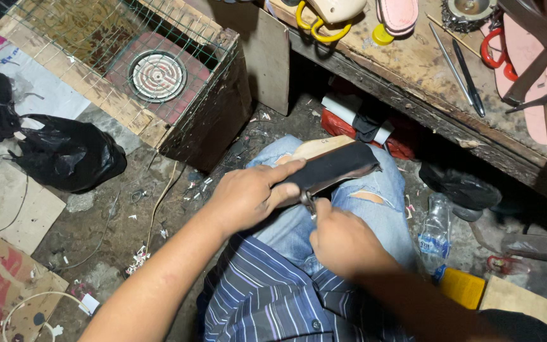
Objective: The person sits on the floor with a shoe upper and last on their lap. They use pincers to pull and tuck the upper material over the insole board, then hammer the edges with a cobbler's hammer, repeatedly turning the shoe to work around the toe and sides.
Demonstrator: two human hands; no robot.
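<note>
Littered workshop floor is spreading below the knees. Left hand [248, 196] is gripping a dark leather-covered shoe last [330, 170]; right hand [340, 237] is clenching a small metal tool [308, 202] against it.

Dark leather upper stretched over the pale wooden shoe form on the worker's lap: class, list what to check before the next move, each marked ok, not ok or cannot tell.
1. Left hand presses the dark leather upper onto the pale wooden shoe form: ok.
2. Right hand grips a small metal tool at the leather's edge: ok.
3. Form rests on the knee in torn blue jeans: ok.
4. Tool's tip visible: cannot tell.
5. Leather free of wrinkles: cannot tell.
</note>
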